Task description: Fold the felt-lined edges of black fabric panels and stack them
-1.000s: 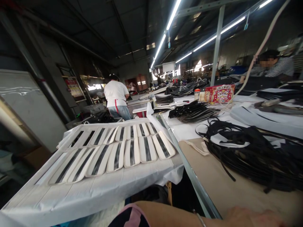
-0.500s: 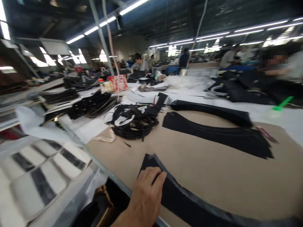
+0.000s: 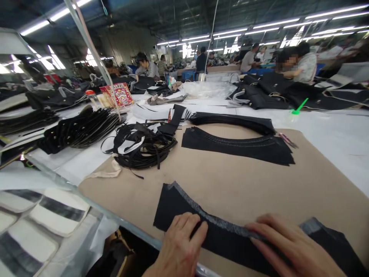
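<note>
A curved black fabric piece [image 3: 230, 246] with a grey strip along its inner edge lies on the brown board [image 3: 225, 184] in front of me. My left hand [image 3: 181, 242] presses on its left part, fingers bent and held together. At the strip, my right hand [image 3: 291, 246] pinches the edge between thumb and fingers. Part of the fabric is hidden beneath both hands. Beyond them rest a stack of similar curved black pieces [image 3: 236, 148] and a second stack [image 3: 230, 122]. Small snips [image 3: 288, 141] lie at the stacks' right end.
A tangled coil of black strips [image 3: 144, 148] sits at the board's left. Black pieces [image 3: 77, 129] are piled farther left. A bin with dark contents [image 3: 115, 250] and pale panels [image 3: 54, 211] are below the table edge. People work at tables behind.
My right hand has come into view and grips the strip edge. My left hand stays on the left part of the fabric. The view has swung right.
</note>
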`<move>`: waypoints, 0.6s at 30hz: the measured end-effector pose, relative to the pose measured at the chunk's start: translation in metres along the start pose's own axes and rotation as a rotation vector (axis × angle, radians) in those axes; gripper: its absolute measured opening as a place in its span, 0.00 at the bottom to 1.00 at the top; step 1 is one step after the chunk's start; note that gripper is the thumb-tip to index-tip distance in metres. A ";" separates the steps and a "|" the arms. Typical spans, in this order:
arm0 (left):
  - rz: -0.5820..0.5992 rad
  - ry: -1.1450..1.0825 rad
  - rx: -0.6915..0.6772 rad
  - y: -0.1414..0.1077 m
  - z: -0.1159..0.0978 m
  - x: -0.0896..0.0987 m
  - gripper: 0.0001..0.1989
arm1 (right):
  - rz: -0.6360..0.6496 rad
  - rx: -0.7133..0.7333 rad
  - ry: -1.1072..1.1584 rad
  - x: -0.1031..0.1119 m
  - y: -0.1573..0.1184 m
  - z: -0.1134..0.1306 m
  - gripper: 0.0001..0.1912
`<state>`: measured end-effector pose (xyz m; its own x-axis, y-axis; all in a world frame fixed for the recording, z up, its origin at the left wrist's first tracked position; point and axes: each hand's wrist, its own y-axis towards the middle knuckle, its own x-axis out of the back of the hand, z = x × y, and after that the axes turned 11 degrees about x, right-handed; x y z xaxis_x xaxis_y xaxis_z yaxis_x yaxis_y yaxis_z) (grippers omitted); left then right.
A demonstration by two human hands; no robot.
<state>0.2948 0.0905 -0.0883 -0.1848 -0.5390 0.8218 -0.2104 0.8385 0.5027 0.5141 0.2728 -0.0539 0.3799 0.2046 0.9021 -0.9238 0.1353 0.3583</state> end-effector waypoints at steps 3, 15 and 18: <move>-0.001 0.012 0.006 -0.001 -0.001 -0.001 0.20 | 0.185 0.085 0.050 -0.006 0.065 0.025 0.09; 0.017 0.028 0.012 -0.005 0.004 -0.008 0.20 | 0.376 0.215 -0.049 -0.033 0.108 0.022 0.07; 0.029 0.045 0.003 -0.005 0.005 -0.009 0.19 | 0.381 0.230 -0.066 -0.034 0.110 0.021 0.08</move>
<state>0.2924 0.0903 -0.0995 -0.1477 -0.5106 0.8470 -0.2086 0.8532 0.4780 0.3983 0.2606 -0.0405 0.0130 0.1349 0.9908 -0.9869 -0.1579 0.0345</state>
